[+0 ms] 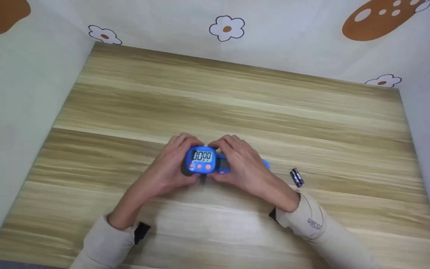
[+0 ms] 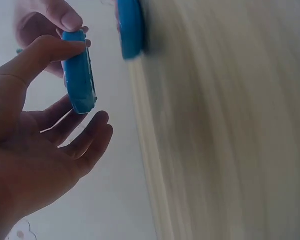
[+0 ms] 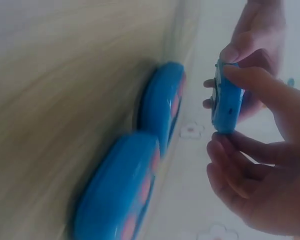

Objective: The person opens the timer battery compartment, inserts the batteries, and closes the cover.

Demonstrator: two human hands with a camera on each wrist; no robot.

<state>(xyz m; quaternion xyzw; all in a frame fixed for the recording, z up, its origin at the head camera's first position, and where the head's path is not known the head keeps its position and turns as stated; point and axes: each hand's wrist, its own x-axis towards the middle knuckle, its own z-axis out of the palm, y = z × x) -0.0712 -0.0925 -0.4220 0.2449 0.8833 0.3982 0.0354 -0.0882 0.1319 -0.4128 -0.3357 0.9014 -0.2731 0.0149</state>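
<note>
A blue digital timer (image 1: 201,159) with pink buttons is held above the table, its display showing 00:00 toward the head camera. My left hand (image 1: 166,164) grips its left side with thumb and fingers. From the right, my right hand (image 1: 246,166) pinches the same timer at its edge. Both wrist views show the held timer (image 2: 79,75) edge-on between the two hands. Beneath the right hand, a second blue timer (image 3: 162,100) and a third blue timer (image 3: 117,190) lie on the table, partly hidden in the head view.
Two small dark batteries (image 1: 297,177) lie side by side right of the right hand. The wood-grain table (image 1: 237,97) meets a pale wall sheet (image 1: 170,22) printed with flowers at the back. Similar pale walls stand at left and right.
</note>
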